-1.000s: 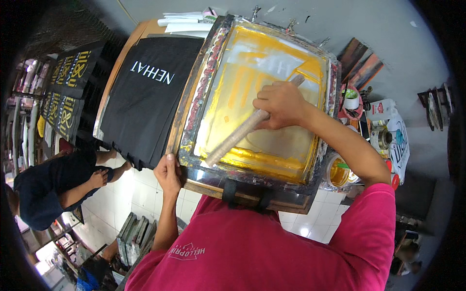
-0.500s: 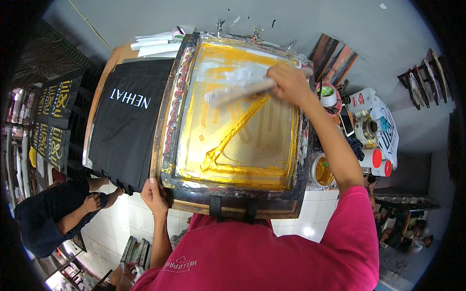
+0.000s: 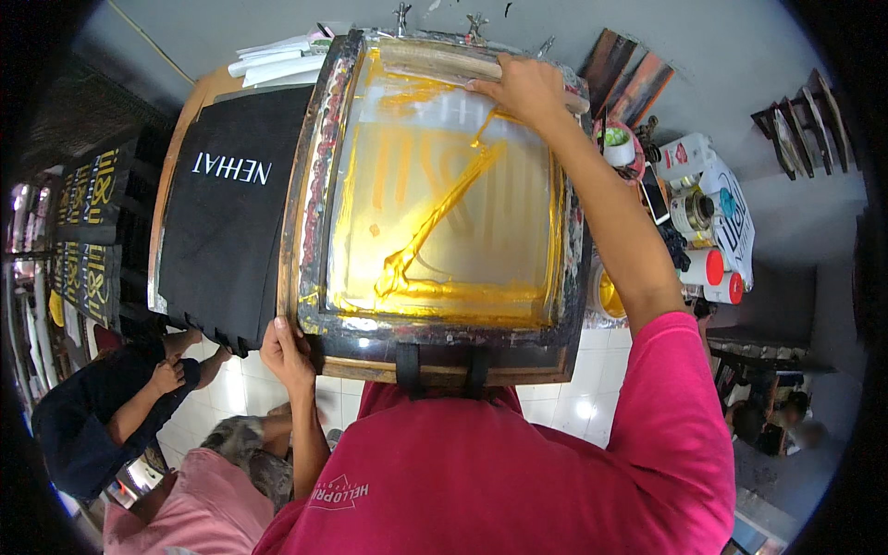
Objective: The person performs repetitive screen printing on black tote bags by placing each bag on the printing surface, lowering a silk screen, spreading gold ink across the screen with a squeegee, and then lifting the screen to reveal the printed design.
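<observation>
Right hand (image 3: 529,90) clasped the squeegee (image 3: 430,64), yellow ink (image 3: 392,274) lay nearer the body, and left hand (image 3: 289,356) pinched the board (image 3: 289,242).

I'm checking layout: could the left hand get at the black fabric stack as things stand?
Probably yes: the black fabric stack lies close by with nothing visible between, though the left hand would first have to release the wooden board.

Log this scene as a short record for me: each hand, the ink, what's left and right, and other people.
Left hand: at near-left corner of wooden board
Right hand: holding squeegee at far end of framed screen
Ink: gold, diagonal streak plus near-edge band
Left side: black fabric stack, white lettering
Right side: phone, red-lidded containers
Others: at least two
</observation>
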Available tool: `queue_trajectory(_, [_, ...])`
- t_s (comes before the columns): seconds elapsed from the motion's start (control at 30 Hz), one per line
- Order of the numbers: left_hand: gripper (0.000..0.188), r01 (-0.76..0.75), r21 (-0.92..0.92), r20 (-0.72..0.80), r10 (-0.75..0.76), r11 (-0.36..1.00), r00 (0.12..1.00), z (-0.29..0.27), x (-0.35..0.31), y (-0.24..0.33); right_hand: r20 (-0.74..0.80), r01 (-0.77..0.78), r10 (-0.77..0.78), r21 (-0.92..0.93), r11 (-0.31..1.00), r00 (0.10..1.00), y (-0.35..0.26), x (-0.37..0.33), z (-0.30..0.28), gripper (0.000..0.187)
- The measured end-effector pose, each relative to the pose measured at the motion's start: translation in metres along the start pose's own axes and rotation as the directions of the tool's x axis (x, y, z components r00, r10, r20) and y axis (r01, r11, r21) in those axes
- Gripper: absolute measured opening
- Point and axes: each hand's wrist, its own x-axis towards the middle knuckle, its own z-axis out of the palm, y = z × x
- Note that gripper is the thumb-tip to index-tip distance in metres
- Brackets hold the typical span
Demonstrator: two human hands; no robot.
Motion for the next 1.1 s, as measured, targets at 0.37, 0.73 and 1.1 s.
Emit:
queue_trajectory(0.37, [0.042,-0.021,-0.061,0.101,0.027,0.998,0.995,-0.007,0.003,-0.005,0.081,-0.217,0.217,-0.013,0.976,0.973,-0.041,-0.075,-0.028,0.058])
queue_trajectory(0.73, [0.040,-0.034,-0.142,0.254,0.069,0.989,0.965,-0.021,0.007,-0.009,0.201,-0.446,0.434,0.012,0.895,0.878,-0.090,-0.191,-0.073,0.052])
queue_trajectory(1.1, [0.041,-0.047,-0.144,0.263,0.084,0.988,0.961,-0.020,0.004,-0.006,0.237,-0.557,0.539,0.011,0.831,0.809,-0.091,-0.206,-0.073,0.058])
